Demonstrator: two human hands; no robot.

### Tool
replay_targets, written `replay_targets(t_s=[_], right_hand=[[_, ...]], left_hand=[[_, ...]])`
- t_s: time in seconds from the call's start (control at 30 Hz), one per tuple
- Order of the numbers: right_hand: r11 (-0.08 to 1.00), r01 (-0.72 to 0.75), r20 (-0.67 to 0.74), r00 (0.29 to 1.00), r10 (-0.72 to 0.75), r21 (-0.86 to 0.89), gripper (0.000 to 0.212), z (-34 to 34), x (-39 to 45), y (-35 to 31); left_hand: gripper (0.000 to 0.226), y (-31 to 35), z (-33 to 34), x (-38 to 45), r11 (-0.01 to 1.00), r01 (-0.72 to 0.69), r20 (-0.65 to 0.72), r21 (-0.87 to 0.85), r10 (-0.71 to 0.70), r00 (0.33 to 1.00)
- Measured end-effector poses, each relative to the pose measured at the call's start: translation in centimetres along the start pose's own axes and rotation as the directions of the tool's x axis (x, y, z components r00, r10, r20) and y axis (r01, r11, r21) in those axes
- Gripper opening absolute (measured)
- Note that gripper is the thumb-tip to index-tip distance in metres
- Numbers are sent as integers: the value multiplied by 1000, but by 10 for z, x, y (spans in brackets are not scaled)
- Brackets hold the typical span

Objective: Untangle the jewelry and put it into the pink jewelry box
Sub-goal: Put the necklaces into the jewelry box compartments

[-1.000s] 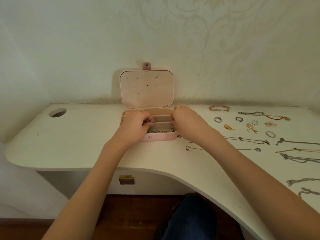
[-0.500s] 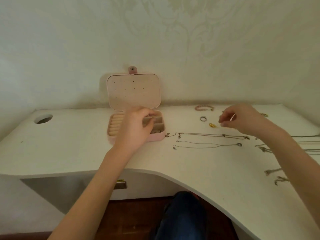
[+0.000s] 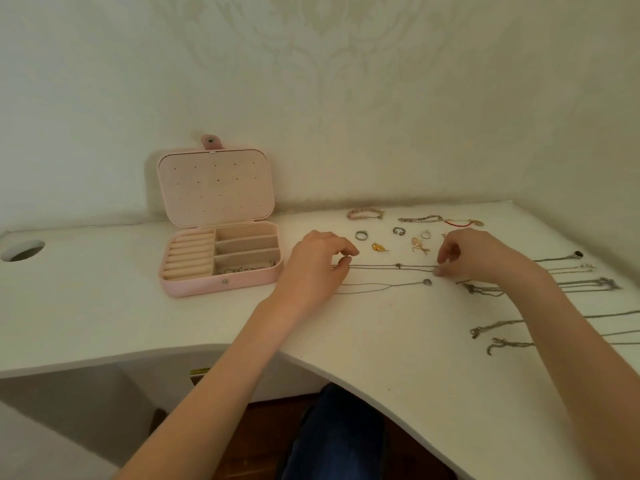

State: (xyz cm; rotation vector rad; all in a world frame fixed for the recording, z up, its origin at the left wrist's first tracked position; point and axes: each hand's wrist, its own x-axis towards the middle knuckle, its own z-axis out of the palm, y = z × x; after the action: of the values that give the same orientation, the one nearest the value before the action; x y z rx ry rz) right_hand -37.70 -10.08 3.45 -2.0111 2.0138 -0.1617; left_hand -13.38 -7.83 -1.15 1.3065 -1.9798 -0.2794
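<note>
The pink jewelry box (image 3: 194, 287) stands open on the white desk, with a silver chain (image 3: 247, 267) lying in its front compartment. A thin necklace (image 3: 393, 267) is stretched flat to the right of the box. My left hand (image 3: 317, 263) pinches its left end and my right hand (image 3: 476, 254) pinches its right end. A second thin necklace with a small pendant (image 3: 427, 282) lies just in front of it.
Rings (image 3: 362, 235), a gold charm (image 3: 378, 247) and bracelets (image 3: 365, 213) lie behind the hands. Several more chains (image 3: 585, 285) lie at the right, some running off the frame. The desk (image 3: 104, 306) has a cable hole (image 3: 22, 250) at far left and a curved front edge.
Both hands have left the jewelry box and moved right to the stretched necklace, each taking one end. The view has shifted to the right.
</note>
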Motion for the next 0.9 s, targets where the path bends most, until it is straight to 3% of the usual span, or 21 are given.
replay_targets(t_s=[0.2, 0.33, 0.4, 0.47, 0.57, 0.7, 0.77, 0.9], right_hand=[[999, 54, -3, 999, -54, 0, 10, 5, 3, 5], [927, 212, -119, 976, -183, 309, 10, 1, -3, -6], [794, 312, -203, 949, -240, 522, 9, -7, -10, -23], [611, 404, -308, 915, -262, 680, 9, -15, -12, -38], [409, 459, -441, 886, -144, 789, 9, -27, -10, -52], [20, 318, -314, 943, -108, 948, 14, -34, -3, -65], [41, 289, -280, 949, -146, 956, 17, -32, 0, -73], [360, 387, -274, 905, -326, 849, 28, -18, 4, -100]], left_hand=[[21, 9, 15, 6, 998, -2, 36, -56, 4, 999], [35, 23, 21, 16, 977, 21, 62, -212, -8, 998], [43, 33, 24, 25, 945, 81, 178, -318, -24, 984], [33, 41, 27, 33, 894, 142, 276, -424, -21, 961], [15, 38, 23, 36, 812, 174, 277, -557, -17, 961], [26, 28, 0, 26, 733, 211, 263, -646, -45, 964], [29, 20, -21, 20, 740, 228, 243, -633, -90, 966], [29, 0, -73, 20, 808, 182, 91, -560, -158, 983]])
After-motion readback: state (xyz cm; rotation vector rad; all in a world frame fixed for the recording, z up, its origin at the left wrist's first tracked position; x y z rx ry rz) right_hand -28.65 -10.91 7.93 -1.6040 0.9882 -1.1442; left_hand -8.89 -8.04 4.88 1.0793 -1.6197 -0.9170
